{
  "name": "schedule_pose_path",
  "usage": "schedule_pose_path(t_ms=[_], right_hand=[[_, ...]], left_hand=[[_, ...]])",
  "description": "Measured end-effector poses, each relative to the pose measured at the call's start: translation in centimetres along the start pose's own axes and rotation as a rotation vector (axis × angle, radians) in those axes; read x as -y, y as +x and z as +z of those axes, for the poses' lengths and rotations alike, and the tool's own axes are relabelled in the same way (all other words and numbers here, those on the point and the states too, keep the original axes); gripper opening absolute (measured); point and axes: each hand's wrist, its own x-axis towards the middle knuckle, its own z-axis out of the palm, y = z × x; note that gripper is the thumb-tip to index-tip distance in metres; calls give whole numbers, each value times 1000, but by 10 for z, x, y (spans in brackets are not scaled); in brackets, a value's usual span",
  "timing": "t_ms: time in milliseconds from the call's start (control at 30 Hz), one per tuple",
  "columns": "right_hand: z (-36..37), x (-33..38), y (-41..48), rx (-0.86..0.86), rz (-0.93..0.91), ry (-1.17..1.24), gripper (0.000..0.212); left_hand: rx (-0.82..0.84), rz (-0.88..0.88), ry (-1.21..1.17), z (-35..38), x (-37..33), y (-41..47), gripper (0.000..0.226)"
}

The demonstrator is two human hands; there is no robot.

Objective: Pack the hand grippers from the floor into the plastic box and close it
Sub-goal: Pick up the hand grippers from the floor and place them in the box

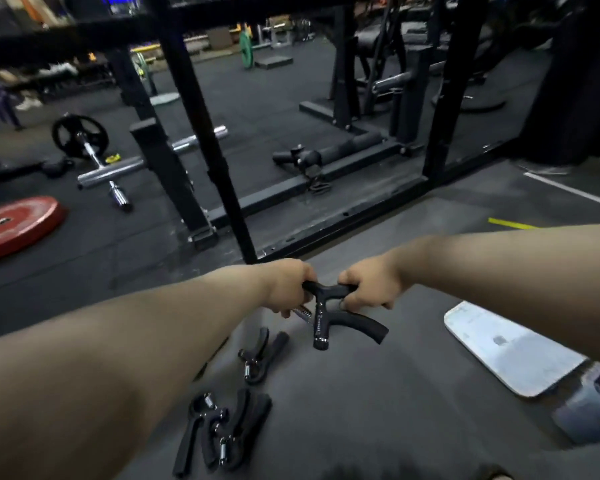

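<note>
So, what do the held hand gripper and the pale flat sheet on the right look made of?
Hand gripper: matte black plastic body, likely foam or rubber on the curved handle, and a shiny coiled metal spring. Pale sheet: probably translucent plastic, judging by its smooth, milky surface with a soft sheen.

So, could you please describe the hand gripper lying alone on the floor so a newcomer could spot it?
Start at the grey floor mat before the black rack. On it, the lone gripper lies between the held gripper and the heap of grippers. Unlike those, it lies singly and untouched.
</note>
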Motion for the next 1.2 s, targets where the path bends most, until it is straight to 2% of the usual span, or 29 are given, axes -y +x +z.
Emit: schedule_pose_path(t_ms=[200, 300, 400, 500, 633, 733, 767, 867, 900, 1033, 1200], right_hand=[[-4, -46, -25, -21, 27, -2, 22], [4, -65, -29, -110, 4, 69, 31], [8, -82, -35, -211, -14, 191, 35], [17, -97, -41, -273, 17, 66, 29], [28, -110, -57, -297, 105, 43, 31], [29, -112, -70, -389, 132, -53, 60], [28, -110, -75, -414, 136, -52, 63], [27, -108, -87, -433, 169, -65, 32], [27, -110, -92, -427, 205, -64, 28], [23, -120, -119, -402, 302, 27, 36], [33, -143, -148, -396, 288, 199, 25]], left_hand=[[-19, -75, 98, -16, -64, 9, 21], [-118, -69, 134, -21, -83, 21, 22], [-215, -100, -8, -9, -83, 30, 22], [-212, -111, -158, 4, -74, 38, 24], [-236, -84, -345, 3, -75, 53, 21], [-196, -45, -357, 4, -89, 61, 15], [-184, -13, -364, 4, -94, 64, 11], [-161, 59, -367, 2, -109, 69, 14], [-151, 71, -365, 1, -113, 72, 15], [-139, 179, -218, -2, -128, 76, 20], [-191, 434, -5, 1, -167, 85, 29]])
